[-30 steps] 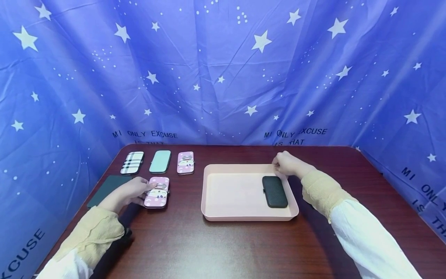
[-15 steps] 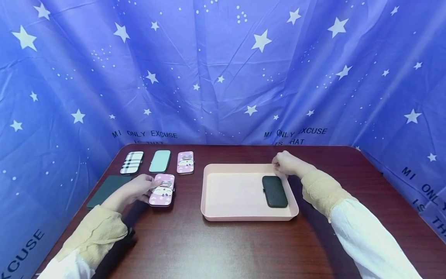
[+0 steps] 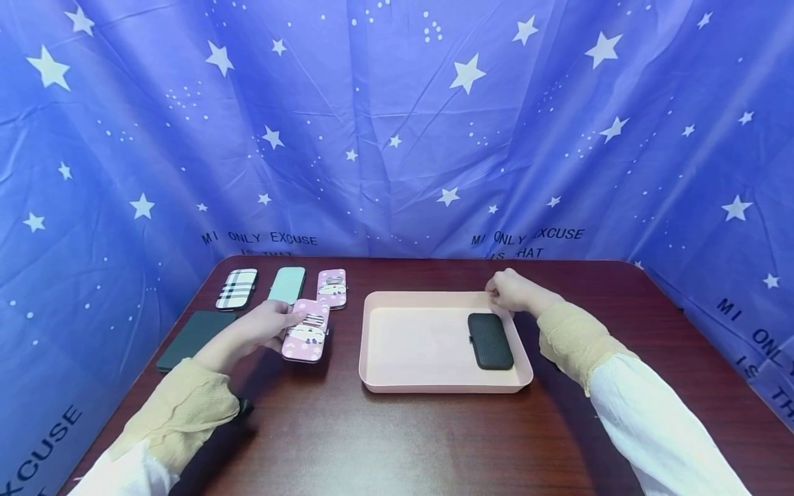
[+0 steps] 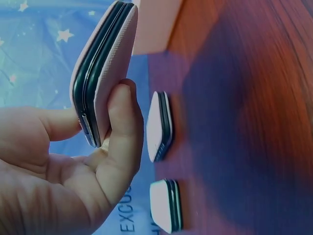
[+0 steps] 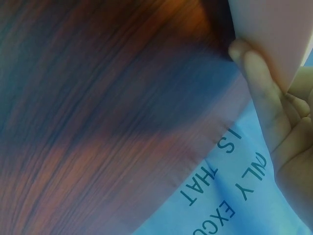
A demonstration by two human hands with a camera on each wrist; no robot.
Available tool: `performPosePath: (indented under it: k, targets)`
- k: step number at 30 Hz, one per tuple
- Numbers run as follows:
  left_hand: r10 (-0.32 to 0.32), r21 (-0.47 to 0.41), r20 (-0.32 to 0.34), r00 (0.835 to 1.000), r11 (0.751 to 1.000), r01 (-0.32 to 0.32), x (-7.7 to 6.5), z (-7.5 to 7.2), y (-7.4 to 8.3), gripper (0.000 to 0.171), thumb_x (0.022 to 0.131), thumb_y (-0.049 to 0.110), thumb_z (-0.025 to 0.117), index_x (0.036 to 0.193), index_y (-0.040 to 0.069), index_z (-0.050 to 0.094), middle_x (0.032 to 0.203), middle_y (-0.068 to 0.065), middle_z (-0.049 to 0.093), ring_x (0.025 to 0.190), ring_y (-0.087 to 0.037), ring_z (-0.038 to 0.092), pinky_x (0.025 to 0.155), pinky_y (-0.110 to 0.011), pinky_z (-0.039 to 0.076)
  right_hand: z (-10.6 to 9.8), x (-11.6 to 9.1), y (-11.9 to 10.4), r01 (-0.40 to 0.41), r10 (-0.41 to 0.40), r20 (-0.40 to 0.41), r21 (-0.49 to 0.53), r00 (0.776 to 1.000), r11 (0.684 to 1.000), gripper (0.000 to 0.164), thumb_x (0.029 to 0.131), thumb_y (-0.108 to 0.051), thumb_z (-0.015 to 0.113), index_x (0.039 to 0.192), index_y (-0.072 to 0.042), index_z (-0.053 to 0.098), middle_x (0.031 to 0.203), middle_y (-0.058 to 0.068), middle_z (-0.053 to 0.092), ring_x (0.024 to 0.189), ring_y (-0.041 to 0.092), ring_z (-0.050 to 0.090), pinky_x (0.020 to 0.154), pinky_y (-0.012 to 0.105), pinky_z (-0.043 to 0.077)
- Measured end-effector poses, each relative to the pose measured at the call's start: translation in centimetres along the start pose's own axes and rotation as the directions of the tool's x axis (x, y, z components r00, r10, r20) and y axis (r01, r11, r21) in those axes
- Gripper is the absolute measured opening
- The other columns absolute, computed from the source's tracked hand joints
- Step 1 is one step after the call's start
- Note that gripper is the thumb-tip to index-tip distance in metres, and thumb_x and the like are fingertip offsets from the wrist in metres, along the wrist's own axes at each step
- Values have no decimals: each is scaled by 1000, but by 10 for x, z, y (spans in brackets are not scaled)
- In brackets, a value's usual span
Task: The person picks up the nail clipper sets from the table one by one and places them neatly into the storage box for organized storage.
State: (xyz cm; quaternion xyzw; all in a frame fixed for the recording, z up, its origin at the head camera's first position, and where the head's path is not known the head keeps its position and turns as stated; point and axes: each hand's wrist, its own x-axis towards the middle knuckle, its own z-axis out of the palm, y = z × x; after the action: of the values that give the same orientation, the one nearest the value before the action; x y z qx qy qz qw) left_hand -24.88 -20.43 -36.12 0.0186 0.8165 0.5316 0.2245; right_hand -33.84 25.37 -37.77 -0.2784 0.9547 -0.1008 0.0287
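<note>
My left hand (image 3: 259,329) pinches a pink patterned flat case (image 3: 307,332) between thumb and fingers and holds it up off the table. In the left wrist view the same pink case (image 4: 103,73) shows its dark edge and a small metal clasp. At the right, my right hand (image 3: 511,291) grips the far right corner of a pale pink tray (image 3: 403,383). The right wrist view has the right hand (image 5: 281,112) with fingers at the tray wall (image 5: 274,34). Inside the tray, on its right side, lies a black textured case (image 3: 491,341).
Behind the left hand lie a plaid case (image 3: 237,288), a mint green case (image 3: 288,284) and another pink case (image 3: 331,288). A dark green flat thing (image 3: 195,339) is at the table's left edge. A blue starred curtain (image 3: 397,138) hangs round the brown table (image 3: 422,444).
My left hand has moved right and a little away from me, raising the pink case toward the tray. The right hand and the tray have stayed in place.
</note>
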Motion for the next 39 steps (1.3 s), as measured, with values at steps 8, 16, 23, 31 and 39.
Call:
performPosePath:
  k: [8,16,23,31,39]
  targets:
    - [40,-10,-18,999,999,-40,2,16,17,24,100,17,44,103,-7,47,78,-6,63,67,-12,63,62,-34,57,1,1,3,23,-23,-12,-20,1000,1000,28,74,10,55,57,-12,52,52,-6,48,39,4,51,46,21,43]
    - [125,-59,-54,991,990,-129,9,33,34,26,98,21,50,101,-5,49,74,-3,63,62,-11,63,58,-32,57,1,1,6,50,-52,-37,-56,998,997,27,72,9,56,57,-13,51,53,-6,45,44,5,47,47,22,40]
    - [155,-140,-45,987,977,-160,10,46,52,28,98,19,50,108,-7,49,75,-1,66,64,-10,64,59,-30,57,1,3,6,46,-49,-38,-71,998,996,26,72,8,57,58,-13,52,54,-6,42,48,7,43,49,23,37]
    - [147,-205,-46,988,967,-154,14,56,69,24,98,19,51,104,-4,51,78,-3,66,67,-13,66,59,-32,57,-1,2,4,51,-53,-36,-59,998,997,26,72,8,57,57,-12,51,54,-7,40,48,7,41,49,23,36]
    - [125,-234,-32,992,964,-129,22,62,81,24,98,19,50,105,-4,49,77,-4,64,64,-11,63,58,-29,56,-1,2,2,49,-51,-29,-57,998,997,25,72,8,57,58,-12,53,54,-7,42,49,8,43,50,23,37]
